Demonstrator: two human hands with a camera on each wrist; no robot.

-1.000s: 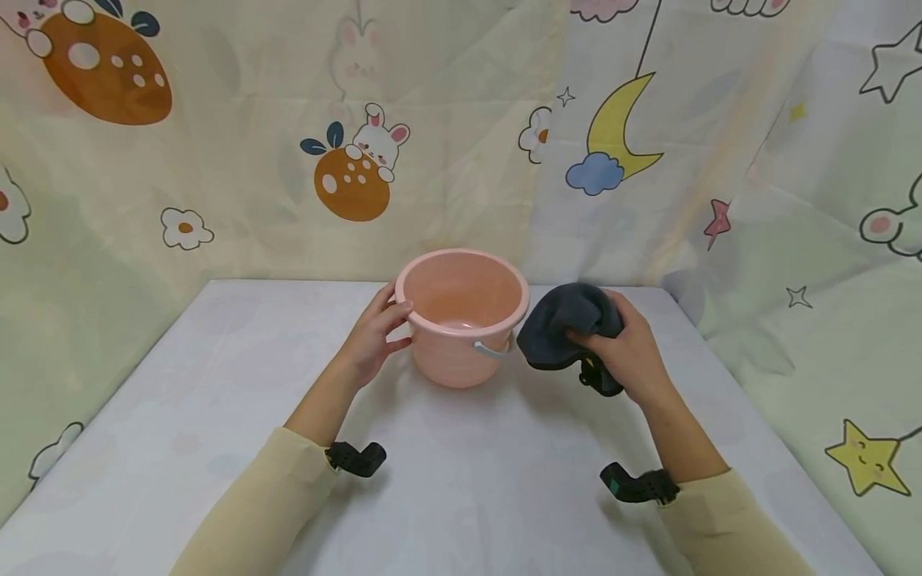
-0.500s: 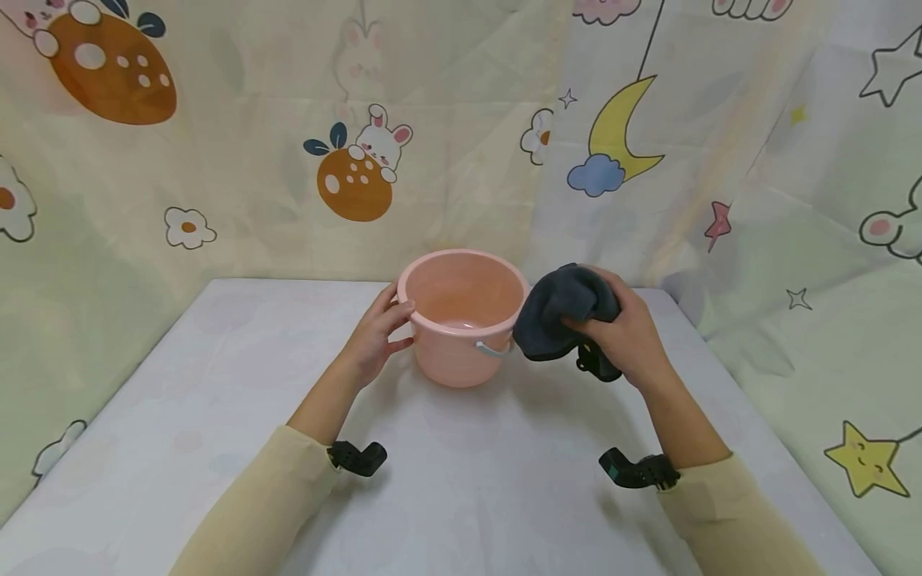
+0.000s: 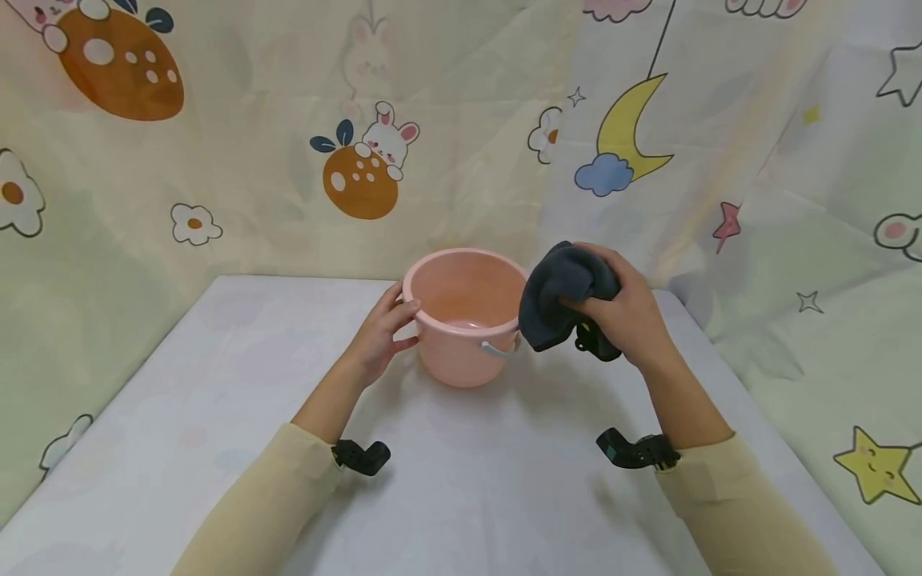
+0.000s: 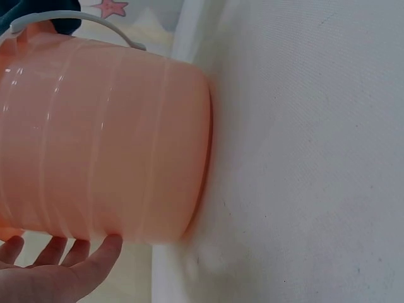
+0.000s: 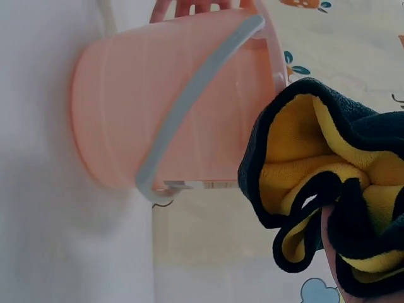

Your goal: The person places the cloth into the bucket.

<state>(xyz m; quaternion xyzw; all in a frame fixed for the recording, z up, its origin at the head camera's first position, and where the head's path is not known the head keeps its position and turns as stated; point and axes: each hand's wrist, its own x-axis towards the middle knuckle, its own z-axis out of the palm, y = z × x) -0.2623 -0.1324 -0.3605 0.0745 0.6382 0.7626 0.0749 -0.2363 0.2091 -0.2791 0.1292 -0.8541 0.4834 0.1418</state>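
Observation:
A pink bucket (image 3: 461,356) with a pale grey handle (image 5: 189,104) stands upright on the table. My left hand (image 3: 378,336) holds it at its left side, the thumb at the rim and the fingers spread along the outer wall (image 4: 101,164). To the right of the rim, my right hand (image 3: 625,312) grips a bunched cloth (image 3: 565,296) above the table. This cloth is dark grey on one face and yellow on the other (image 5: 293,136), with dark edging and a small loop. Part of the right hand is hidden behind the folds.
A white cloth covers the table (image 3: 461,480). Behind it hangs a printed fabric backdrop (image 3: 461,160) close to the table's far edge. Black wrist cameras (image 3: 360,458) sit on both forearms.
My right hand has lifted the bunched cloth higher, up to beside the bucket's rim. The left hand and the bucket stay in place, while the whole head view shifts slightly.

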